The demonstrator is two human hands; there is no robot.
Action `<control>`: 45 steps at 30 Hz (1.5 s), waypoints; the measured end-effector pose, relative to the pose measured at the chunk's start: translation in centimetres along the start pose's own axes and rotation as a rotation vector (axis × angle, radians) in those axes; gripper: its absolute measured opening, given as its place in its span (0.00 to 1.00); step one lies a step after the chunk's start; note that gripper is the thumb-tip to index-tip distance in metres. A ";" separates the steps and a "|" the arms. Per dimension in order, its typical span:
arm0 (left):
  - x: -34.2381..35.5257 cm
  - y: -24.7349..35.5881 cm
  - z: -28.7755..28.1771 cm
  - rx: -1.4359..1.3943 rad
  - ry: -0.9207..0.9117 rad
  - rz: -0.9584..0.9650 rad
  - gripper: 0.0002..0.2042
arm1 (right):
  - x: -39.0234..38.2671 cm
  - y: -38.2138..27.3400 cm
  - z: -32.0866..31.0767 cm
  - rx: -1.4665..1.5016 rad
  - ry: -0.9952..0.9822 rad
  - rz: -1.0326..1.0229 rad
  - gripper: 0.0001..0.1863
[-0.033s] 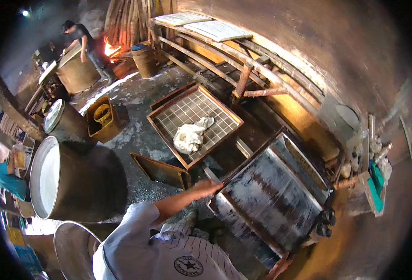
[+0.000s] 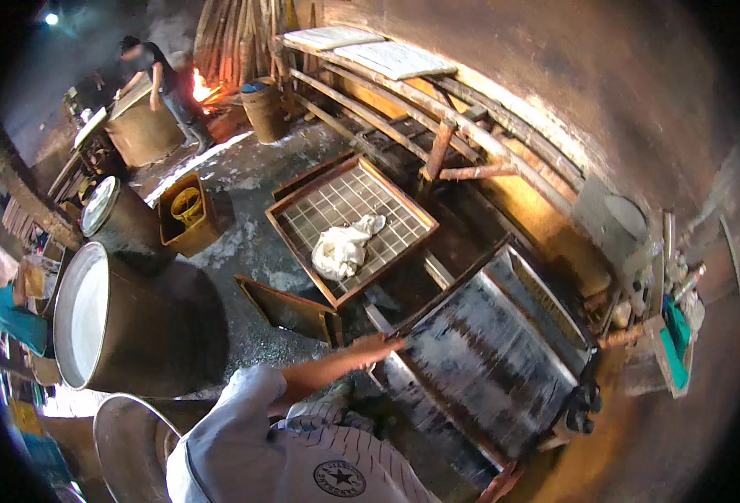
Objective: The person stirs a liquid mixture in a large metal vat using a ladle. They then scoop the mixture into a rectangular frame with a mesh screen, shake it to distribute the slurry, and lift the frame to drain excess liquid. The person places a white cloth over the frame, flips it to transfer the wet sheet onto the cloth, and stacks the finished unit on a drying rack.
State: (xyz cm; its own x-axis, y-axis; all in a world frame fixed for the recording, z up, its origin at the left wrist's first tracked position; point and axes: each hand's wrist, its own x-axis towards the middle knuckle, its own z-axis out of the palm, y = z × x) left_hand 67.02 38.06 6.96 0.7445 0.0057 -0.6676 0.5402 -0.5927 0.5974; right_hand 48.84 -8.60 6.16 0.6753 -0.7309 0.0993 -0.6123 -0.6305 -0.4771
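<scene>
A large wooden-framed tray [image 2: 483, 356], its dark surface streaked with white, lies slantwise in front of me. My left hand [image 2: 377, 348] is closed on its left corner, with the arm stretched out across the view. At the lower corner of the same tray, my right hand [image 2: 501, 481] grips the edge; only part of that hand shows. Beyond my left hand sits a square wooden frame with a pale grid [image 2: 351, 214]. A crumpled white cloth [image 2: 342, 249] rests on the grid.
Large metal drums [image 2: 148, 327] and a yellow square container [image 2: 187, 215] stand left. A wooden panel [image 2: 282, 306] leans near the grid frame. Log rails [image 2: 462, 126] run along the wall. Far off, a person [image 2: 165, 88] bends over a drum near a fire [image 2: 204, 86].
My left hand and the tray's left corner have shifted slightly downward in view. Both hands keep their hold.
</scene>
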 end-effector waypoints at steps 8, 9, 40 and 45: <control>1.5 1.6 3.1 -0.006 0.189 -0.291 0.39 | 7.1 -8.3 5.1 0.107 -0.069 -0.155 0.25; 1.3 2.7 2.0 0.002 0.163 -0.226 0.36 | 7.5 -9.4 5.8 0.126 -0.084 -0.173 0.25; 28.3 -26.4 -41.9 -0.301 0.740 -0.517 0.19 | 0.6 -50.8 49.9 0.603 -0.881 0.204 0.19; 33.3 -32.3 -43.9 -0.252 0.734 -0.568 0.23 | -7.7 -50.0 55.3 0.558 -0.861 0.137 0.17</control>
State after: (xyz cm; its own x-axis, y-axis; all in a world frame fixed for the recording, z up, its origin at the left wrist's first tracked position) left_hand 91.58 92.75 -15.12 0.3593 0.7922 -0.4933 0.9008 -0.1562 0.4052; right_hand 96.93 43.01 -19.05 0.8139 -0.2143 -0.5400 -0.5767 -0.1849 -0.7958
